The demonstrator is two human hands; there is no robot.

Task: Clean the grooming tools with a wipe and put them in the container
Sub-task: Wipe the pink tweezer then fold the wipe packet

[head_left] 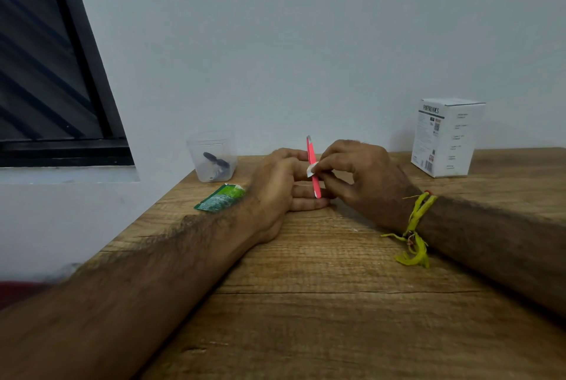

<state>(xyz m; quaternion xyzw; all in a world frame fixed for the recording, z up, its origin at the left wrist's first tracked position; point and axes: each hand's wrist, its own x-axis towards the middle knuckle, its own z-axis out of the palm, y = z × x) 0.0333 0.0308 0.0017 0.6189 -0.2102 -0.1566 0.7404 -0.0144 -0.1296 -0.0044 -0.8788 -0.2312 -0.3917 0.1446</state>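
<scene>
The wooden tabletop (321,287) is being leaned on by both forearms. Pink tweezers (313,165) are being held near upright by the left hand (275,192), while a small white wipe (311,169) is being pinched against them by the right hand (358,174). Just left of the left hand, a clear plastic container (213,156) with a dark tool inside and a green sachet (221,198) are being kept.

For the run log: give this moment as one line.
left hand holds pink tweezers upright | right hand pinches wipe on them | container: one dark tool inside
</scene>
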